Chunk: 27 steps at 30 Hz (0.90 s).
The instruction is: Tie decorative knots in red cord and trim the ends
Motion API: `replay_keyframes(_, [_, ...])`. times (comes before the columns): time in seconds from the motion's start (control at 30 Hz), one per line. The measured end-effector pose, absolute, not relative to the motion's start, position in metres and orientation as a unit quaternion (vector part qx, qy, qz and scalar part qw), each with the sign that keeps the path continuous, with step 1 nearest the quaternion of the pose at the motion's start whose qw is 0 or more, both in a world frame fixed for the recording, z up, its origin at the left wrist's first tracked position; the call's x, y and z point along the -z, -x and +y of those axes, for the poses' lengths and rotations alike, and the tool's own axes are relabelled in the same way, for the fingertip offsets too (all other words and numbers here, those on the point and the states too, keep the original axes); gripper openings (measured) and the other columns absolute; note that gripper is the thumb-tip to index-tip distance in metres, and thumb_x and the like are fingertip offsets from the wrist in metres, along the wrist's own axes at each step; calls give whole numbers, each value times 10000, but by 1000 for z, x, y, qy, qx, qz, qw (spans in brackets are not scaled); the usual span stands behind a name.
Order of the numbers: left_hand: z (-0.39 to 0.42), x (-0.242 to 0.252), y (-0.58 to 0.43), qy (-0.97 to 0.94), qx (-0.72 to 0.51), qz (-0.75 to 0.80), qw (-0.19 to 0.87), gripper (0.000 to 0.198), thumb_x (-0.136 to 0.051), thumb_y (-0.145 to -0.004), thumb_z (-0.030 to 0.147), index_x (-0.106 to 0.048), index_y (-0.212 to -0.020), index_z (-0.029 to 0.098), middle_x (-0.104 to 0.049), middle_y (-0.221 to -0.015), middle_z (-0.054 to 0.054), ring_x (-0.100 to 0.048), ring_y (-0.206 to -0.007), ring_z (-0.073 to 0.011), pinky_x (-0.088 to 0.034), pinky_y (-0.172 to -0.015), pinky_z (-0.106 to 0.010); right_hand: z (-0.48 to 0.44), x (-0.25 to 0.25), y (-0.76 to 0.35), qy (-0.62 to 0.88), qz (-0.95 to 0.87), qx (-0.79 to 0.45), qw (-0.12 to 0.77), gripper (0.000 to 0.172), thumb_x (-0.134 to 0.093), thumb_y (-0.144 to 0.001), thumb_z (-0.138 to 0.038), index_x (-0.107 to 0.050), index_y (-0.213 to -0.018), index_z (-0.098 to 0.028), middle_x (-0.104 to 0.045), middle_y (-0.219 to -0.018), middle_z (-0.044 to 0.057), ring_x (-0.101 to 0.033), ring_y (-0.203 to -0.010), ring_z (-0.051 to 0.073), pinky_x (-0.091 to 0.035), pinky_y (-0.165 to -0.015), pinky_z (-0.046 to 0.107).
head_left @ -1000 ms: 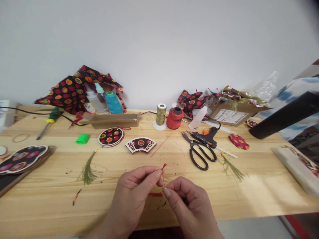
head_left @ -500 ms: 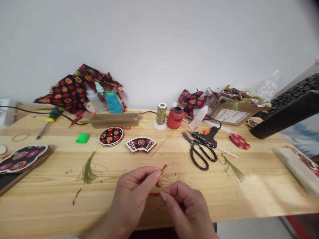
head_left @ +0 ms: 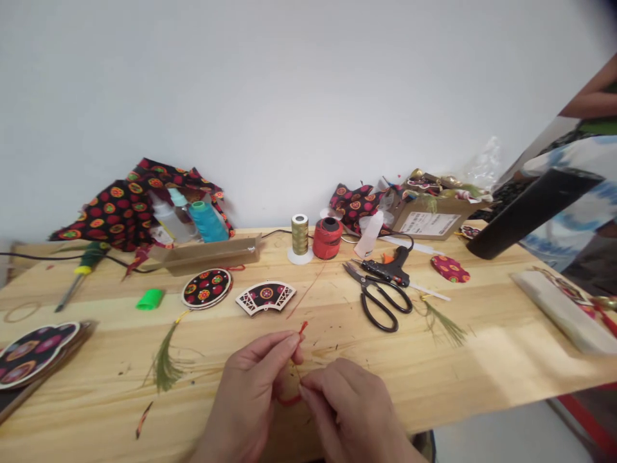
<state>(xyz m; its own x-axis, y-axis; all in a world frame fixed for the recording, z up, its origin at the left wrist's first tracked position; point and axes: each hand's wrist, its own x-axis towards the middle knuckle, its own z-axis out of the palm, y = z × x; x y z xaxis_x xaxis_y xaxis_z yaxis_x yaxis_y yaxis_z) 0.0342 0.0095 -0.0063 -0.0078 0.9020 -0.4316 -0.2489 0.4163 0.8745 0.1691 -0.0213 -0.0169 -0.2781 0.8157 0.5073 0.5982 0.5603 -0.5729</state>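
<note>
Between thumb and fingers, my left hand [head_left: 260,373] pinches a red cord [head_left: 303,328], whose frayed tip sticks up past the fingertips. My right hand [head_left: 347,399] is closed lower down, its thumb and forefinger pinching a thin thread that runs from the cord. A red loop of the cord hangs between the hands, just above the wooden table [head_left: 434,366]. Beyond them lies a fan-shaped ornament [head_left: 266,297] with patterned cloth in a pale frame. A round ornament [head_left: 207,288] with a green tassel [head_left: 166,360] is to its left. Black-handled scissors [head_left: 378,299] rest to the right.
A gold thread spool [head_left: 299,236] and a red cord spool [head_left: 328,239] stand at the back. Nearby are a glue gun [head_left: 389,267], a cardboard box [head_left: 429,218] and a black roll [head_left: 530,212]. A screwdriver [head_left: 81,276] lies left. Another person [head_left: 573,193] is at far right.
The view has shifted, so the table items sit lower and further left, and another person shows at the right. My hands keep their pinch on cord and thread; the right has turned slightly.
</note>
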Motion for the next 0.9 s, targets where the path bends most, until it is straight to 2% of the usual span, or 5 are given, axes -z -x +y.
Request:
replay_keyframes(0.17, [12,5,-31,-387,-414,564,601,153,-690,-665,292,-679,-586,161,-571,-543,29,-474,-564,-114,-384,-559,-199,-15,-2,-183,427,-837,-93,330,145,-477,-781,-55,-586,-757,-148,-560,-655,44,-453,-608,161,-356,-548,269])
replay_keyframes(0.3, [10,0,-32,-427,-355,525,645,144,-663,-678,269,-700,-598,156,-536,-516,25,-434,-542,-113,-344,-539,-212,-5,-21,-193,437,-831,-176,295,144,-491,-827,-79,-599,-775,-158,-555,-729,33,-477,-708,152,-382,-622,261])
replay_keyframes(0.43, [7,0,-32,-451,-314,470,691,208,-639,-714,293,-688,-577,144,-389,-448,60,-269,-461,-80,-200,-451,-219,9,-25,-198,449,-771,-298,339,136,-532,-824,-91,-621,-752,-164,-553,-744,6,-514,-722,109,-399,-647,212])
replay_keyframes(0.73, [6,2,-32,-355,-380,426,740,183,-649,-719,262,-675,-585,140,-444,-451,48,-252,-454,-69,-204,-451,-208,8,0,-192,508,-588,-483,405,101,-609,-752,-186,-644,-673,-135,-601,-616,0,-517,-582,103,-413,-553,204])
replay_keyframes(0.9, [6,4,-32,-371,-409,457,697,230,-646,-724,252,-640,-519,149,-485,-469,39,-344,-477,-77,-291,-483,-195,-6,-3,-186,528,-582,-454,420,118,-589,-758,-178,-663,-669,-152,-602,-610,-3,-519,-578,100,-414,-548,189])
